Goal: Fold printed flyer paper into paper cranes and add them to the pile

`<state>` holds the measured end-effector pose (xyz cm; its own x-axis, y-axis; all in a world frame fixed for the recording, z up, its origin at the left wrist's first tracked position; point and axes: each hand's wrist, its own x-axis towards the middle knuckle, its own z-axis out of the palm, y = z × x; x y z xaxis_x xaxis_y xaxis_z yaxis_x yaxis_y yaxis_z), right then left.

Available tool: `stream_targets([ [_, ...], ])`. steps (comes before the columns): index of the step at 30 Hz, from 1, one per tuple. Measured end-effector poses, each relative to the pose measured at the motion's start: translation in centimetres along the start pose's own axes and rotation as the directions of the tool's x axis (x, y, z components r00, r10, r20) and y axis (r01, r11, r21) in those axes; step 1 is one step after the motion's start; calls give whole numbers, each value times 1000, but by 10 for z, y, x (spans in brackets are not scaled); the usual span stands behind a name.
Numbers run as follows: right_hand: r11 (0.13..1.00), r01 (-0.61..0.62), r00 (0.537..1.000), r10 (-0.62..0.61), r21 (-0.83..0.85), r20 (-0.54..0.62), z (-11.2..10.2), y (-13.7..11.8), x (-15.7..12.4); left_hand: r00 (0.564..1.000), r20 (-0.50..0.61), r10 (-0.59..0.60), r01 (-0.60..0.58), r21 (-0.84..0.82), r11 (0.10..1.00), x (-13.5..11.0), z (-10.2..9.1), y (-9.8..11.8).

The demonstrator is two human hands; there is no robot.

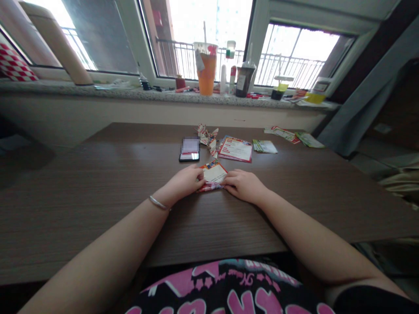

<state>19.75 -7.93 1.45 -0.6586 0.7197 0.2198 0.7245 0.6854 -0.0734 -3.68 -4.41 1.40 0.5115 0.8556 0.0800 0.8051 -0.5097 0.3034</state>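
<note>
A printed paper sheet [214, 172] with a colourful border lies on the brown table, its near edge folded over into a red-and-white strip. My left hand [187, 179] grips its left end, fingers curled onto the fold. On the right end, my right hand [241, 185] pinches the same folded edge between thumb and fingers. Just beyond the sheet are a phone [189, 149] with a lit screen and some folded paper pieces [208, 138] in a jagged cluster. A stack of printed sheets [235, 149] lies to the right of that cluster.
Small green-edged cards [265, 146] and more printed papers [294, 136] lie at the table's far right. On the windowsill [131, 89] behind stand an orange drink cup [206, 69], a dark drink cup [245, 80] and a tall cardboard tube [60, 46]. The table's [114, 218] front edge is close to my body.
</note>
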Motion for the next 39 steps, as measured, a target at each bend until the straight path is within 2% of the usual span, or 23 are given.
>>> stream_targets([
  [25,996,6,999,-2,-85,42,-4,-7,2,1000,-1,-18,18,16,1000,1,3,-2],
  [30,997,-10,999,12,-72,34,-4,-7,2,999,-42,-12,12,14,1000,-1,2,1],
  [34,996,-21,999,24,-86,32,-6,-6,2,998,-38,57,-55,65,996,-3,2,6],
  [39,996,-28,999,31,-89,35,-7,-6,2,968,5,251,-247,204,947,-7,-3,18],
])
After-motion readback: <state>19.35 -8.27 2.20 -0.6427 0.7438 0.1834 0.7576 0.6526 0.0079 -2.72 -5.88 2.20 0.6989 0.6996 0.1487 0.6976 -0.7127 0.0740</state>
